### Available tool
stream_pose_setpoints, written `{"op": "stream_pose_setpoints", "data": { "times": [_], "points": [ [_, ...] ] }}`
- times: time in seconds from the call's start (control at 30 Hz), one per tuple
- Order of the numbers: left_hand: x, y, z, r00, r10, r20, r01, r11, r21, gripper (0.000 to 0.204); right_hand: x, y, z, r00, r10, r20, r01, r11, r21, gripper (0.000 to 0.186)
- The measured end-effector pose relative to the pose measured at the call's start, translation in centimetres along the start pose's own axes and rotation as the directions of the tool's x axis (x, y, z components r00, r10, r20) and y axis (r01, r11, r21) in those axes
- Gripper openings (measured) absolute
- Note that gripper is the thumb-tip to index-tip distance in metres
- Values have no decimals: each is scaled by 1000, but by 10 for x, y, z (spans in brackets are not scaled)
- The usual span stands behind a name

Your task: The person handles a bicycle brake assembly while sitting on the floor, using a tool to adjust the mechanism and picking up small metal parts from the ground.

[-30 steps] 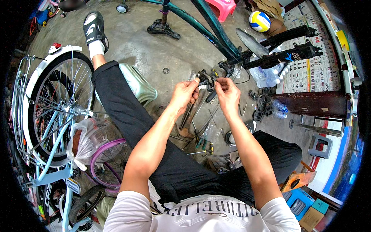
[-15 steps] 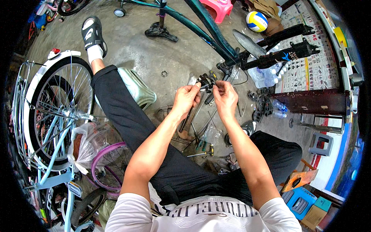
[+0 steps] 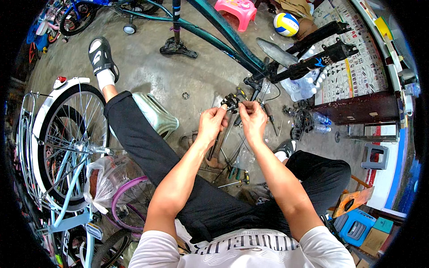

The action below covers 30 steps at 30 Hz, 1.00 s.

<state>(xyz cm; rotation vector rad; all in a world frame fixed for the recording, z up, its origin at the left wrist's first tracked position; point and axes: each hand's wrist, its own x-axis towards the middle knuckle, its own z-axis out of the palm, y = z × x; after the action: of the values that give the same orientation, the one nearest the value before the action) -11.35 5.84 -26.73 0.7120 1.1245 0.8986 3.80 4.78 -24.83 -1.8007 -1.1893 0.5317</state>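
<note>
Pinched in my left hand [image 3: 212, 123] is a small black bicycle part [image 3: 229, 102], its exact kind too small to tell. My right hand [image 3: 253, 119] is closed close against the part's right side, thumb and fingertips together; whatever sits between them is hidden. Beneath both hands, tools lie on the concrete floor: a hammer [image 3: 215, 162], a screwdriver [image 3: 269, 111] and several thin rods. Just beyond the hands stands a dark green bicycle frame [image 3: 222, 33] with a black suspension fork [image 3: 313, 64].
At the left stands a light blue bicycle with a white-fendered rear wheel [image 3: 42, 129]. A pale green stool [image 3: 156, 114] lies by my left leg. Farther off are a pink stool [image 3: 239, 13] and a ball [image 3: 286, 24]. Water bottles [image 3: 300, 89] sit near the fork.
My hands and the black part have come slightly nearer to me and to the left in view. My right hand has drawn closer to my left. The whole view has shifted a little.
</note>
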Motion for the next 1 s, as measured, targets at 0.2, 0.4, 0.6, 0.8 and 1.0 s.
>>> {"op": "stream_pose_setpoints", "data": {
  "times": [0.2,0.4,0.6,0.8,1.0],
  "points": [
    [-4,3,0,1000,16,1,-16,1000,21,39,-4,-1,5,994,108,-28,-109,993,-37,31],
    [-1,-1,2,1000,23,-9,-22,995,98,40,-1,17,15,935,349,60,-354,926,131,39],
    [4,-4,-4,998,57,-2,-56,982,180,39,-5,15,20,872,462,158,-488,845,221,39],
    [-6,8,-4,1000,14,12,-18,953,302,40,-13,25,27,796,533,288,-605,680,415,38],
    [-2,9,-23,997,61,-48,-41,941,336,41,-21,8,32,742,554,377,-669,594,446,37]
  ]
}}
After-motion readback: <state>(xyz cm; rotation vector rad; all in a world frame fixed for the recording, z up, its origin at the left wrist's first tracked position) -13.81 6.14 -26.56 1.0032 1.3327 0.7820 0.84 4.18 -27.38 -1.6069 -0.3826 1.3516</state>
